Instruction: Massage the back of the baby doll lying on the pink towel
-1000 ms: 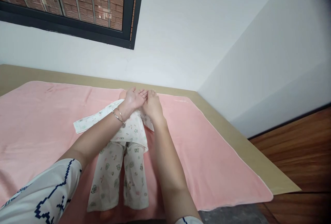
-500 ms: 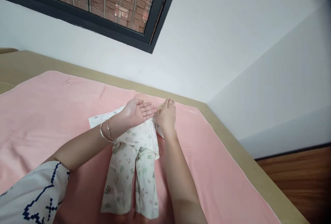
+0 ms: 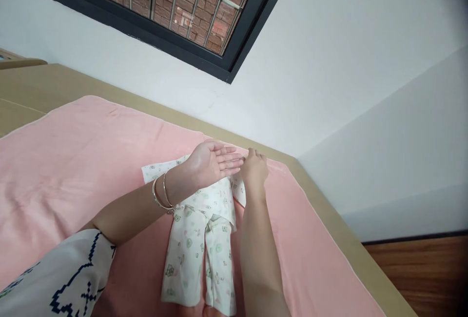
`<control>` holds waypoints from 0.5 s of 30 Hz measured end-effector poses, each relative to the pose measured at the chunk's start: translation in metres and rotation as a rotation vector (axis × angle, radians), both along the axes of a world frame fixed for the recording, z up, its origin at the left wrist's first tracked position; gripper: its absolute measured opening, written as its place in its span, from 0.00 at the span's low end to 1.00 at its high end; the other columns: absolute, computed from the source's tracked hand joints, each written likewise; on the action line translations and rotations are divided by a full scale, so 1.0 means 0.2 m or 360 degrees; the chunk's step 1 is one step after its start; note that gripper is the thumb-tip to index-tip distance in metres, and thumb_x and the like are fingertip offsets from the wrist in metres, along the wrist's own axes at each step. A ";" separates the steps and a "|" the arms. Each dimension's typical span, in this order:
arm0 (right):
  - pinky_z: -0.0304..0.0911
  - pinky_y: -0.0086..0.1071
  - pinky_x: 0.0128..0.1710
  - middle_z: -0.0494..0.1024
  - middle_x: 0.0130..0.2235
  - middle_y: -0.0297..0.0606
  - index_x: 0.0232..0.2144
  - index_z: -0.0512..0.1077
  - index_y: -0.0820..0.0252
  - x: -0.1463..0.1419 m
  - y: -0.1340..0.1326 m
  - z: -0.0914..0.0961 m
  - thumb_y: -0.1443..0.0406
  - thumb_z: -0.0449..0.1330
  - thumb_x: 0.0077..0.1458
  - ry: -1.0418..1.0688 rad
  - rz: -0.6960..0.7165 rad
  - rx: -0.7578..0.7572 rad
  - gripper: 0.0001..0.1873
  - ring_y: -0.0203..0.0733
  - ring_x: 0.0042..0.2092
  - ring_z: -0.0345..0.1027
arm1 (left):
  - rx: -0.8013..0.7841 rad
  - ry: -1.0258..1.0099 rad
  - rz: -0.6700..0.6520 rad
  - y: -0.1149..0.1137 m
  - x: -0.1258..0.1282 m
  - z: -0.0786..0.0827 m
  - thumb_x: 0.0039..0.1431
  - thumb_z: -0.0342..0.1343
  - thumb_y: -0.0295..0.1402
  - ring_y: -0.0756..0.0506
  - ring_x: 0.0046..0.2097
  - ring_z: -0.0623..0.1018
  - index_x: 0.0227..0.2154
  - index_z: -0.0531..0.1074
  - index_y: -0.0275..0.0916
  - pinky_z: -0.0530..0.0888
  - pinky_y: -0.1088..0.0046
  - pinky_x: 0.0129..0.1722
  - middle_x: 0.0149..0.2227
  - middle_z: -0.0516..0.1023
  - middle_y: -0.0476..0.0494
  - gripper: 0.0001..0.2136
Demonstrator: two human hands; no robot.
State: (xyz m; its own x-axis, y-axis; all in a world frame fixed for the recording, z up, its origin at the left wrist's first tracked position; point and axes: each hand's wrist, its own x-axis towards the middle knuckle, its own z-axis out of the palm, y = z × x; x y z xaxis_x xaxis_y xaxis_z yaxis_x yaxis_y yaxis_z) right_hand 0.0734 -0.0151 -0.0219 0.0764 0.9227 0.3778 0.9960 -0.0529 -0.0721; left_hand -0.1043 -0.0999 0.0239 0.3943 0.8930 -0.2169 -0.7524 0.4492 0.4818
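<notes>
I have the left hand (image 3: 214, 163) palm up, fingers stretched out nearly straight and spread only a little, with nothing lying in it. Its fingertips reach the near edge of the right hand (image 3: 255, 168); from my angle I can't tell whether they press or only overlap. The right hand shows me its back, fingers bent and pointing away, and I can't tell how far they close or whether they hold anything.

Two thin bracelets (image 3: 163, 191) circle the left wrist. The left sleeve (image 3: 76, 273) is white with a stepped navy line; I can make out lettering near its outer edge, too blurred for me to read.

Under and just below the hands I see a small figure on its back, dressed in a white patterned top (image 3: 215, 202) and matching trousers (image 3: 186, 253). The left hand covers its upper end from me. One arm of the top sticks out to the left; the other shows beside the right forearm. The feet (image 3: 212, 311) are cut off by my lower border. The prints are small green, pink and grey motifs, and I find no words among them.

All this lies on a pink blanket (image 3: 91, 175) with a pale edge, spread over a tan surface (image 3: 321, 200). Beyond is a white wall (image 3: 175, 83) with a dark-framed window (image 3: 234, 56), bars and brickwork behind its glass. Wooden panelling (image 3: 420, 268) fills my lower right.
</notes>
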 end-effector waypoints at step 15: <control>0.60 0.48 0.64 0.54 0.72 0.51 0.66 0.61 0.63 0.07 -0.04 -0.05 0.68 0.46 0.65 0.0183 0.0219 -0.0103 0.28 0.54 0.73 0.45 | -0.0067 0.0332 -0.0006 -0.03 0.04 0.02 0.62 0.48 0.32 0.36 0.65 0.71 0.43 0.75 0.36 0.62 0.54 0.69 0.58 0.76 0.30 0.13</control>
